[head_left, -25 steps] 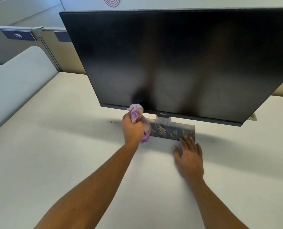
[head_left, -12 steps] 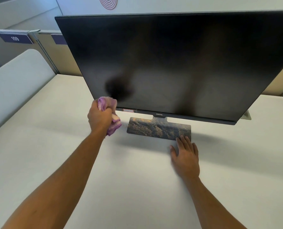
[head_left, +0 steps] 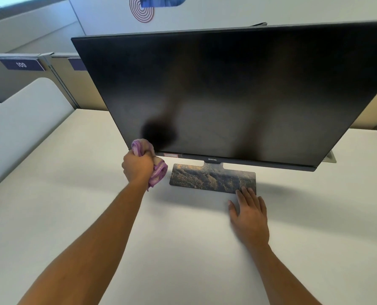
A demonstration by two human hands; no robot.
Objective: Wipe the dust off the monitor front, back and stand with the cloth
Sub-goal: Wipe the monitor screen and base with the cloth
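Cloth [head_left: 159, 172] bunched in our left hand [head_left: 137, 167] meets the monitor [head_left: 227, 95] bottom-left corner (screen stretching rightward); right hand [head_left: 250, 214] flat, steadying the stand [head_left: 211, 178].

White desk [head_left: 73, 216] carries monitor's flat stand base [head_left: 211, 178] (dusty, mottled); right hand [head_left: 250, 219] flat on desk, fingertips on base.

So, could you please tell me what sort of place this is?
Most likely an open-plan office: a monitor on a white desk, cubicle partitions behind it, and a numbered plate reading 109.
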